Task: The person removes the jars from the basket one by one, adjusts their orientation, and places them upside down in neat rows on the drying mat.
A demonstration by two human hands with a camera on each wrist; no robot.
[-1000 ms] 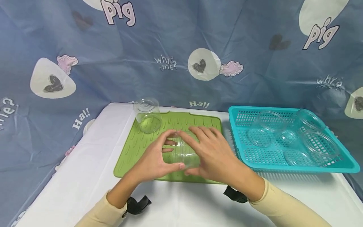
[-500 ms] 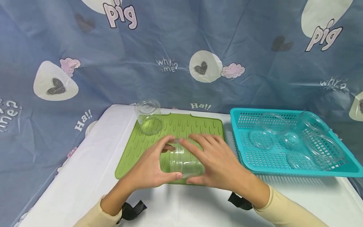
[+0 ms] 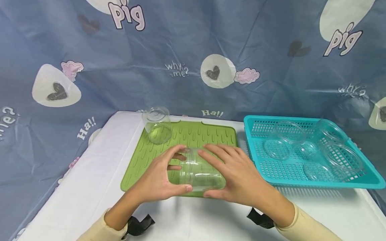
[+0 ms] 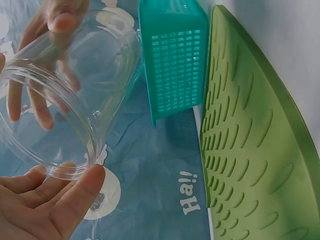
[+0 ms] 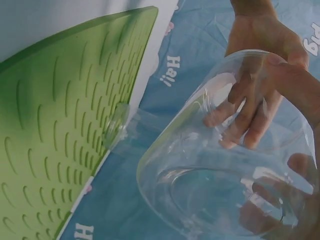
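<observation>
A clear jar (image 3: 203,174) lies on its side in the air above the green ridged mat (image 3: 193,134), its mouth toward the left. My left hand (image 3: 161,177) holds it at the rim, thumb below and fingers above. Around the body nearer the base, my right hand (image 3: 241,175) grips it with curved fingers. In the left wrist view the threaded rim of the jar (image 4: 55,115) faces my left hand (image 4: 55,200). In the right wrist view the jar's base (image 5: 220,200) shows, and my left hand (image 5: 265,42) is at the far end.
Another clear jar (image 3: 157,125) stands upside down on the mat's back left corner. To the right sits a turquoise basket (image 3: 301,182) holding several clear containers (image 3: 289,132). A white cloth (image 3: 99,170) covers the table. A printed blue sheet (image 3: 135,67) hangs behind.
The jar and both hands have come a little nearer to me. My right hand has shifted right, so more of the jar's body shows between the hands.
</observation>
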